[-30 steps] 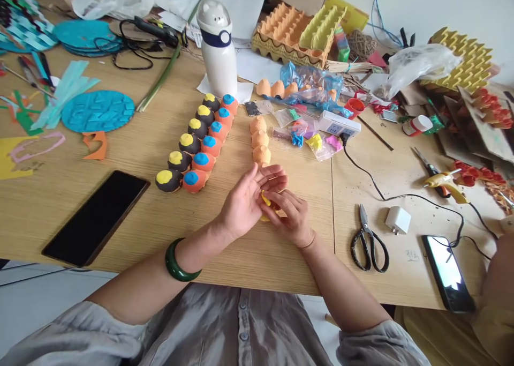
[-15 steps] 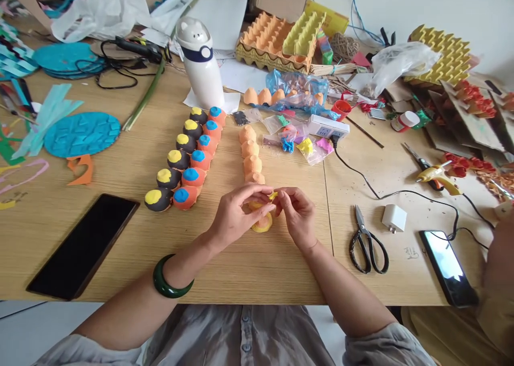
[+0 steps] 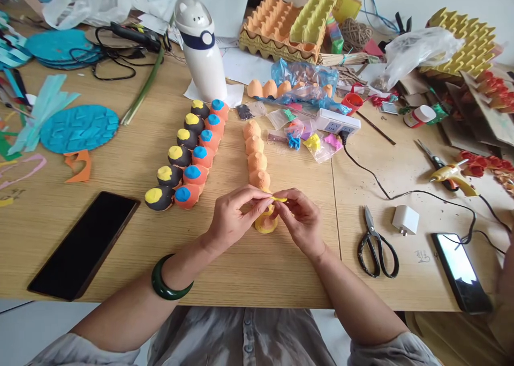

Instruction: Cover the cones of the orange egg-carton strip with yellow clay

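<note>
Between the fingertips of my left hand (image 3: 237, 211) and my right hand (image 3: 300, 218) is a small flattened strip of yellow clay (image 3: 278, 199), pinched from both sides. Just below it, partly hidden by my fingers, is the near end of an orange egg-carton strip (image 3: 257, 161), its last cup (image 3: 266, 222) edged in yellow. Left of my hands stand two joined rows of egg-carton cups: black cups (image 3: 169, 176) with yellow tops, and orange cups (image 3: 195, 174) with blue tops.
Scissors (image 3: 377, 245), a white charger (image 3: 405, 219) and a lit phone (image 3: 461, 272) lie to the right; a dark tablet (image 3: 84, 245) lies left. Behind are a white bottle (image 3: 203, 55), clay packets (image 3: 317, 143), a power strip (image 3: 338, 122) and egg trays (image 3: 281, 31). A glue gun (image 3: 453, 177) trails a cord.
The yellow clay now shows as a longer, flatter strip between my fingertips. My right hand has shifted slightly right, and the whole view has moved a little.
</note>
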Demonstrator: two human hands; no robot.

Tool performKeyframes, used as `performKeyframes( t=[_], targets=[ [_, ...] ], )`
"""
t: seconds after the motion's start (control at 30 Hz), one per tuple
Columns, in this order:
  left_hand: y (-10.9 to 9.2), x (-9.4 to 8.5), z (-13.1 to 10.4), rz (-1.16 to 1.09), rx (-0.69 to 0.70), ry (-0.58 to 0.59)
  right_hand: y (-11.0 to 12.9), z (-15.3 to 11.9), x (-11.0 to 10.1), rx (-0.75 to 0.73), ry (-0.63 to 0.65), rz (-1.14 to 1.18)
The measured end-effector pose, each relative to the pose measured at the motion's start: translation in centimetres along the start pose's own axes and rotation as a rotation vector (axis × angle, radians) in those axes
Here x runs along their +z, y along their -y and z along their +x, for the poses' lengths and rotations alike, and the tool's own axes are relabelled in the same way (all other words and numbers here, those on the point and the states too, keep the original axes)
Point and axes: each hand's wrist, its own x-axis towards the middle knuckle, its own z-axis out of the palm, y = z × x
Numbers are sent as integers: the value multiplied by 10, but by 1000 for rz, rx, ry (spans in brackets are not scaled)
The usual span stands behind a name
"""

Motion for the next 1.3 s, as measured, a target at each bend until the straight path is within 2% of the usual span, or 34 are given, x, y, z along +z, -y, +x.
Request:
performKeyframes(
  t=[0.13, 0.33, 0.63, 0.8, 1.03, 1.17, 1.3],
  targets=[
    [5, 0, -1, -95, -37, 12, 1, 2, 0, 65, -26, 43],
    [7, 0, -1, -10, 64, 31, 4, 6, 0, 122, -28, 84],
    [6, 0, -2, 53, 86, -13, 7, 5, 1, 107, -6, 70],
    [6, 0, -1, 20, 47, 31, 7, 5, 1, 102, 17, 88],
    [2, -2, 1, 77, 161, -33, 8, 5, 2, 109, 31, 100],
    [1, -2, 1, 69, 126, -35, 5, 2, 2, 63, 38, 87],
    [3, 0, -1, -9, 13, 8, 4, 3, 2, 89, 25, 99]
  ],
)
